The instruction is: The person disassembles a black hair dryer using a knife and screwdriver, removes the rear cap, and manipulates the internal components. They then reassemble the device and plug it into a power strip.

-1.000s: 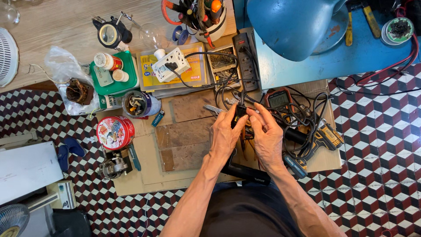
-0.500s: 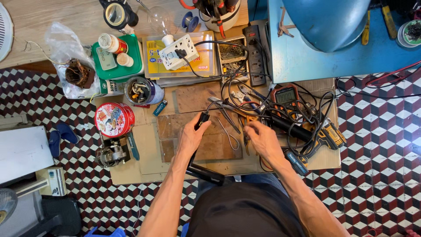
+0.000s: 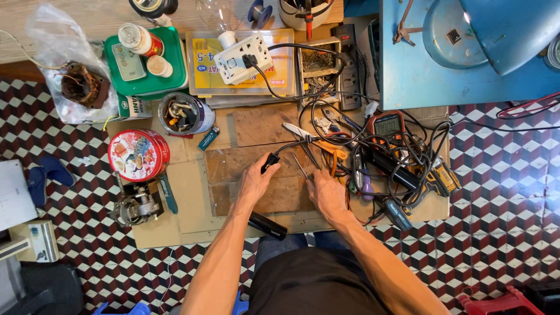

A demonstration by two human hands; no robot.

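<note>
My left hand (image 3: 252, 185) is closed on a small black plug (image 3: 270, 161), whose black cable runs up and right into the tangle of wires (image 3: 402, 154). My right hand (image 3: 326, 193) rests on the brown board (image 3: 233, 166), palm down. Its fingertips meet the lower end of a thin metal rod (image 3: 300, 165), and the grip is unclear. Orange-handled scissors (image 3: 318, 144) lie just above that hand. A black cylinder (image 3: 267, 226) lies under my left forearm at the board's near edge.
A multimeter (image 3: 388, 125) sits among the wires at right. A red round tin (image 3: 138, 154), an open can of parts (image 3: 186, 114), a blue lighter (image 3: 208, 138) and a small motor (image 3: 137, 204) lie left. A white power strip (image 3: 244, 57), a green tray (image 3: 169, 81) and a blue lamp (image 3: 507, 29) stand behind.
Both hands have drawn back from the wire tangle toward me and moved apart. My left hand has carried the black plug left and down onto the board.
</note>
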